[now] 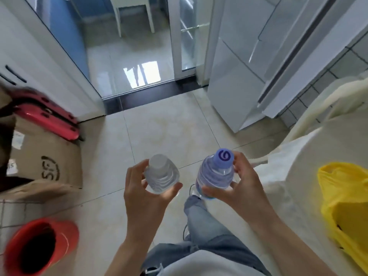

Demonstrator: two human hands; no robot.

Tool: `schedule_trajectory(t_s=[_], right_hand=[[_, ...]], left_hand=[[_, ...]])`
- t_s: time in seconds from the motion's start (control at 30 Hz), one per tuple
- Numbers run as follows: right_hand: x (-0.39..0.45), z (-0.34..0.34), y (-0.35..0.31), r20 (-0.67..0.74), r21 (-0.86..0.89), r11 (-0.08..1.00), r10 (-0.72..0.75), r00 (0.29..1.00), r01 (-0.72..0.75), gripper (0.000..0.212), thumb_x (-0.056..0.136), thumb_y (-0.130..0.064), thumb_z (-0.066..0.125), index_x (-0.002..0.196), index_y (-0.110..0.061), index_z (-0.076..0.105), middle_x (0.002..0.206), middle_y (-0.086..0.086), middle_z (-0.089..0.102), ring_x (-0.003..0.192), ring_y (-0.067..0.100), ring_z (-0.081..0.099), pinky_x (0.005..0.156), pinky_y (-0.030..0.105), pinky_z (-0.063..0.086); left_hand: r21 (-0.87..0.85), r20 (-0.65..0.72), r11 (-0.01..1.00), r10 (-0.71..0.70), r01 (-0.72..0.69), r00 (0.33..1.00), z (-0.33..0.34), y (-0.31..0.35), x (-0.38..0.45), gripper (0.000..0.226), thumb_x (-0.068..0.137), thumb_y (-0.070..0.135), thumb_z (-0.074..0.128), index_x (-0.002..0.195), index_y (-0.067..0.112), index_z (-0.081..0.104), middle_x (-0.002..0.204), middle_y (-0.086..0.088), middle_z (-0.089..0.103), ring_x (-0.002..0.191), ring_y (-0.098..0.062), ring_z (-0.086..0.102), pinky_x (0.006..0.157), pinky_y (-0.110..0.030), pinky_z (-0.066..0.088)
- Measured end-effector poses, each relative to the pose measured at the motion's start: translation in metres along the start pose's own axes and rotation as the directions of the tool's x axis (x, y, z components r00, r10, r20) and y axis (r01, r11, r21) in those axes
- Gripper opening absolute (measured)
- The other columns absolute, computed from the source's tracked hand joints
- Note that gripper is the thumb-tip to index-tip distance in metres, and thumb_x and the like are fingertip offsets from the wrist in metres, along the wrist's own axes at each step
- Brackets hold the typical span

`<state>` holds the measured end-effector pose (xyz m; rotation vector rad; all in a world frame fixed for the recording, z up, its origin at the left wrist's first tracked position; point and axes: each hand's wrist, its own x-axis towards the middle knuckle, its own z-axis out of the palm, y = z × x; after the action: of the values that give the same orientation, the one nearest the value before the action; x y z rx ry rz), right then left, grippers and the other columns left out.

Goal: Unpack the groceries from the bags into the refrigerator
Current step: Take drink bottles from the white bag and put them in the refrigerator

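My left hand (146, 198) grips a clear water bottle with a white cap (161, 173), held upright over the tiled floor. My right hand (242, 188) grips a second water bottle with a purple cap and a blue-tinted label (216, 175), beside the first. The white refrigerator (245, 62) stands ahead at the upper right with its doors shut. A yellow plastic bag (346, 204) lies on the white surface at my right, and a cream cloth bag (322, 100) stands behind it.
A brown cardboard box (45, 160) and a red case (45, 116) sit on the floor at the left. A red bucket (39, 250) stands at the lower left. A glass sliding door (127, 56) opens ahead. My leg in jeans (201, 226) is below the hands.
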<state>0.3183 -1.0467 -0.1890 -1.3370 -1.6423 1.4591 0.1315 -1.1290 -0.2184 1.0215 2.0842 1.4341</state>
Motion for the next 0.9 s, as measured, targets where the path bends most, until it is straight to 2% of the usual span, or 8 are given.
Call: schedule_trajectory(t_s=[0.07,0.17,0.37,0.53,0.67,0.73,0.8,0.9], right_hand=[[0.019,0.011,-0.007,0.025,0.0,1.0,-0.012,1.0,0.013,0.073,0.055,-0.027,0.091,0.116,-0.033,0.052,0.104,-0.024,0.061,0.101,0.004,0.062,0.083,0.027,0.055],[0.052,0.023,-0.019,0.06,0.007,1.0,-0.014,0.998,0.014,0.072,0.056,-0.022,0.092,0.115,-0.036,0.054,0.108,-0.02,0.064,0.102,0.004,0.062,0.085,0.03,0.055],[0.136,0.045,-0.044,0.114,-0.016,0.999,-0.048,0.992,0.05,0.071,0.056,-0.022,0.092,0.112,-0.042,0.053,0.106,-0.025,0.062,0.102,0.001,0.06,0.08,0.024,0.055],[0.206,0.057,-0.067,0.14,-0.026,0.997,-0.066,0.988,0.07,0.074,0.056,-0.027,0.091,0.117,-0.038,0.051,0.107,-0.026,0.061,0.104,0.0,0.06,0.081,0.019,0.054],[0.258,0.068,-0.084,0.139,-0.033,0.997,-0.062,0.988,0.067,0.075,0.05,-0.041,0.086,0.115,-0.039,0.049,0.105,-0.03,0.059,0.103,-0.003,0.058,0.078,0.013,0.053],[0.282,0.074,-0.091,0.12,-0.033,0.998,-0.053,0.991,0.058,0.076,0.053,-0.038,0.087,0.118,-0.036,0.049,0.106,-0.026,0.06,0.102,-0.003,0.059,0.08,0.016,0.054],[0.308,0.081,-0.096,0.092,-0.027,0.999,-0.036,0.995,0.038,0.075,0.057,-0.031,0.09,0.12,-0.033,0.05,0.107,-0.023,0.061,0.102,0.0,0.06,0.082,0.02,0.055],[0.347,0.096,-0.102,0.04,-0.02,1.0,-0.019,0.999,0.02,0.072,0.059,-0.027,0.09,0.118,-0.034,0.051,0.102,-0.027,0.06,0.1,-0.003,0.058,0.077,0.015,0.054]], left_hand=[[-0.013,-0.048,0.999,-0.033,0.032,0.998,-0.01,-0.004,0.013,0.079,0.046,0.024,0.095,0.114,0.026,0.054,0.11,0.012,0.057,0.102,-0.009,0.059,0.086,-0.031,0.054],[-0.027,-0.112,0.998,-0.054,0.051,0.992,-0.018,-0.008,0.04,0.079,0.046,0.033,0.092,0.115,0.024,0.054,0.11,0.01,0.057,0.102,-0.011,0.059,0.085,-0.029,0.053],[-0.015,-0.162,0.998,-0.06,0.058,0.985,-0.012,-0.012,0.119,0.08,0.048,0.025,0.094,0.115,0.03,0.05,0.11,0.021,0.054,0.101,0.001,0.057,0.081,-0.008,0.047],[0.004,-0.164,1.0,-0.021,0.022,0.986,0.002,-0.003,0.199,0.08,0.049,0.033,0.092,0.117,0.027,0.051,0.11,0.022,0.052,0.102,0.001,0.056,0.084,-0.012,0.049],[-0.001,-0.164,1.0,0.026,-0.027,0.986,0.012,0.006,0.261,0.079,0.05,0.03,0.093,0.116,0.029,0.05,0.109,0.018,0.053,0.102,-0.004,0.057,0.087,-0.024,0.053],[-0.006,-0.158,0.999,0.039,-0.04,0.987,0.015,0.008,0.291,0.078,0.05,0.032,0.092,0.116,0.028,0.051,0.109,0.016,0.054,0.103,-0.01,0.059,0.087,-0.022,0.053],[-0.01,-0.146,0.999,0.039,-0.041,0.988,0.019,0.007,0.324,0.079,0.049,0.031,0.093,0.117,0.029,0.051,0.11,0.021,0.053,0.103,-0.011,0.059,0.085,-0.017,0.052],[-0.01,-0.093,0.998,0.065,-0.066,0.994,0.025,0.001,0.376,0.08,0.049,0.025,0.095,0.116,0.032,0.051,0.11,0.022,0.052,0.102,-0.01,0.059,0.083,-0.017,0.052]])
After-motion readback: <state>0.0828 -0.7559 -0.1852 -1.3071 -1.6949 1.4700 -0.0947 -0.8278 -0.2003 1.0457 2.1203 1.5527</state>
